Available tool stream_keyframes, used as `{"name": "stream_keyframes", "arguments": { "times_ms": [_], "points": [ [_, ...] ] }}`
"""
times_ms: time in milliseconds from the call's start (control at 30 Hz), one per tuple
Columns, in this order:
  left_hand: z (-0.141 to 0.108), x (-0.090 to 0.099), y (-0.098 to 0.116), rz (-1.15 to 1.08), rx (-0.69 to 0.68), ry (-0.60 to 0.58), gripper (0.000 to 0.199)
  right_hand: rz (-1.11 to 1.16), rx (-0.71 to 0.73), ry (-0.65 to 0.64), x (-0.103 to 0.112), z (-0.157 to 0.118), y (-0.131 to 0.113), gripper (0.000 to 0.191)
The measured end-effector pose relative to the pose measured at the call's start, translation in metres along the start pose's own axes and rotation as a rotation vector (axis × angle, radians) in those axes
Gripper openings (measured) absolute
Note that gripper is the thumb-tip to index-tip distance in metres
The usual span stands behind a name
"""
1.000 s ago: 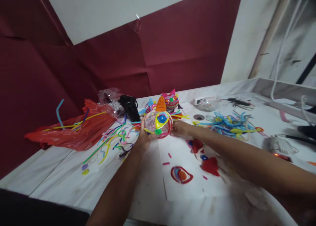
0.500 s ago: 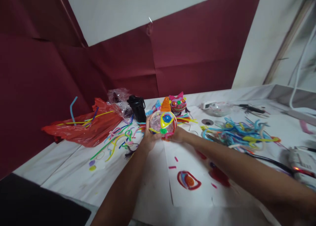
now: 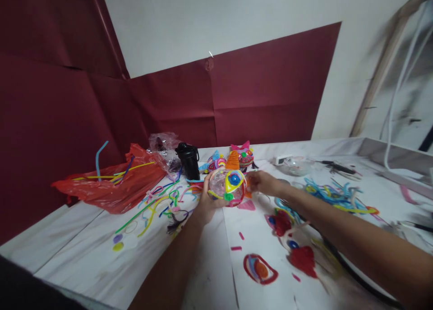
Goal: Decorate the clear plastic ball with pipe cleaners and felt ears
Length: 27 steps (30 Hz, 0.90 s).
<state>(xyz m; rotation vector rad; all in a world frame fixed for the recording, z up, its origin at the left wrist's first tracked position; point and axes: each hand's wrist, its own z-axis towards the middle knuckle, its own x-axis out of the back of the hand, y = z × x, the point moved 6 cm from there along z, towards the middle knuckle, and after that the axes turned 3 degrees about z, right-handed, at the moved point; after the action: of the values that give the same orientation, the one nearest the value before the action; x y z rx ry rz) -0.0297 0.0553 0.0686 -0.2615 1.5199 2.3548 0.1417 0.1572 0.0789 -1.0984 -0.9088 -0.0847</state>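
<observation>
My left hand (image 3: 207,206) is wrapped round the left and lower side of a clear round ball (image 3: 218,183) decorated with coloured pipe cleaners. On the ball sit a yellow-rimmed blue eye (image 3: 234,179), a green nose spiral and an orange horn-like ear (image 3: 232,161) on top. My right hand (image 3: 265,182) is closed at the ball's right side, its fingers pinching an orange pipe-cleaner piece (image 3: 249,187); whether that piece touches the ball is unclear. Just below lies a pink triangular piece (image 3: 246,205). Red-rimmed eye shapes, one with an orange centre (image 3: 260,270), lie on white paper nearer me.
Behind the ball stand two finished-looking decorated figures, one pink-eared (image 3: 246,155), and a black bottle (image 3: 188,162). Left are a red plastic bag (image 3: 115,190) and scattered pipe cleaners (image 3: 155,206). A blue pipe-cleaner heap (image 3: 331,192), clear plastic bowl (image 3: 297,165) and black cable lie right.
My right hand has come away from under the ball to its right side, with the orange piece at its fingers. My left hand keeps holding the ball. The view has tilted up.
</observation>
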Motion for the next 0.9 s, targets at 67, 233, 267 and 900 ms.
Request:
{"name": "stream_keyframes", "arguments": {
  "times_ms": [67, 233, 267, 900],
  "points": [
    [0.0, -0.002, -0.001, 0.012, 0.006, -0.004, 0.109, 0.041, -0.037, 0.087, 0.039, -0.006, 0.003, 0.018],
    [-0.003, -0.005, -0.01, 0.015, 0.046, -0.026, 0.101, 0.211, 0.007, 0.317, 0.116, -0.016, -0.026, 0.021],
    [-0.004, -0.006, -0.012, 0.015, 0.059, -0.031, 0.101, 0.227, 0.033, 0.332, 0.124, -0.016, -0.036, 0.022],
    [-0.015, -0.039, -0.023, 0.041, 0.105, -0.266, 0.083, -0.147, 0.202, -0.352, 0.043, 0.014, -0.137, 0.005]
  ]
}}
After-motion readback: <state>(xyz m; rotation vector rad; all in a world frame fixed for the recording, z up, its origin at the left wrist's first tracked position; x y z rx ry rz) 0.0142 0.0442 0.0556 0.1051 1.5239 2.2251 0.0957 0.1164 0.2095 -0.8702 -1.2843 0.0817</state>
